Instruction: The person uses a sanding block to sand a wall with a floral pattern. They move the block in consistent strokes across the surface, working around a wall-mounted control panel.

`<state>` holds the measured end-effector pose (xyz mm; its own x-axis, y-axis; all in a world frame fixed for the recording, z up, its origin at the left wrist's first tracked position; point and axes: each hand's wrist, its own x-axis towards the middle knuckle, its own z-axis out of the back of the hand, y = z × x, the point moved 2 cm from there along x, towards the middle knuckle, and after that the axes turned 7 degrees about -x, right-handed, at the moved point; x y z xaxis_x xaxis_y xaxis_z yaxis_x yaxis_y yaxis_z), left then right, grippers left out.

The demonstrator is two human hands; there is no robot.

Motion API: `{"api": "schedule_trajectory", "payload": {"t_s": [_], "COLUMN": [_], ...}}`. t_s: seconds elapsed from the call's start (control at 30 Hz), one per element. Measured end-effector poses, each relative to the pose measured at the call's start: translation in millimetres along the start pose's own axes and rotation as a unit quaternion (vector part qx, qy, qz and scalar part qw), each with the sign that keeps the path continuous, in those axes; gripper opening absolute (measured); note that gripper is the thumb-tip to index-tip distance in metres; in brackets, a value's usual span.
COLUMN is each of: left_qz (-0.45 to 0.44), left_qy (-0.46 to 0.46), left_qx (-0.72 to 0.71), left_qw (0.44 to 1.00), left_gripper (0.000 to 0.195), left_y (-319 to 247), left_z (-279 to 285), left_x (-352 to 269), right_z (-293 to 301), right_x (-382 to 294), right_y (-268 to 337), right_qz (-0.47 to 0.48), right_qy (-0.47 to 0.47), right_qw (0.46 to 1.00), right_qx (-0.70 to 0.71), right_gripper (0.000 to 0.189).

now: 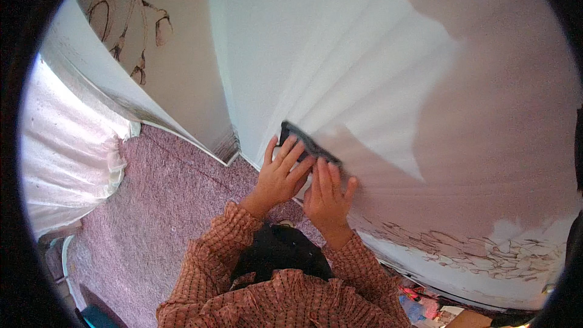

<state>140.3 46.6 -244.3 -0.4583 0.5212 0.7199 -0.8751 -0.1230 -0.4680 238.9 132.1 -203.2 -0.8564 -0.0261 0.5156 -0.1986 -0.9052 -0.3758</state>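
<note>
Both bare hands press a flat, dark rectangular tool (310, 146) against a white and pinkish-brown wall covering (382, 155). Its exact kind cannot be told. My left hand (281, 175) lies over its left part, fingers spread, the tips on its face. Close beside it, my right hand (328, 193) rests its fingertips on the tool's lower right edge, thumb and fingers partly apart. Long creases fan out from the tool up across the pale surface. The tool's lower side is partly hidden by the fingers.
A wall corner (237, 148) stands just left of the tool, beside a panel with drawn plant motifs (182, 54). White curtain fabric (73, 159) hangs at the left over purple carpet (168, 209). Mixed items, among them a brown box (469, 319), lie at the lower right.
</note>
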Motion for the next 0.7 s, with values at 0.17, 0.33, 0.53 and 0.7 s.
{"api": "schedule_trajectory", "payload": {"t_s": [0.17,0.33,0.53,0.7], "left_qz": [0.001,0.094,0.121,0.057], "left_qy": [-0.078,-0.056,-0.046,-0.11], "left_qx": [0.03,0.003,-0.002,0.018], "left_qw": [0.996,0.994,0.992,0.992], "left_gripper": [0.038,0.037,0.038,0.039], "left_y": [-1.4,24.5,44.2,48.7], "left_z": [22.6,-10.9,-12.8,35.4], "left_x": [32.0,-24.8,-35.8,28.0], "right_z": [4.7,-30.7,-38.2,-7.5], "right_x": [28.6,6.5,19.5,76.0], "right_y": [-3.4,11.8,28.3,29.4], "right_qz": [0.017,0.093,0.108,0.068], "right_qy": [-0.071,0.014,0.069,-0.009], "right_qw": [0.996,0.995,0.992,0.997], "right_qx": [-0.044,-0.018,-0.013,-0.034], "right_gripper": [0.034,0.036,0.039,0.038]}}
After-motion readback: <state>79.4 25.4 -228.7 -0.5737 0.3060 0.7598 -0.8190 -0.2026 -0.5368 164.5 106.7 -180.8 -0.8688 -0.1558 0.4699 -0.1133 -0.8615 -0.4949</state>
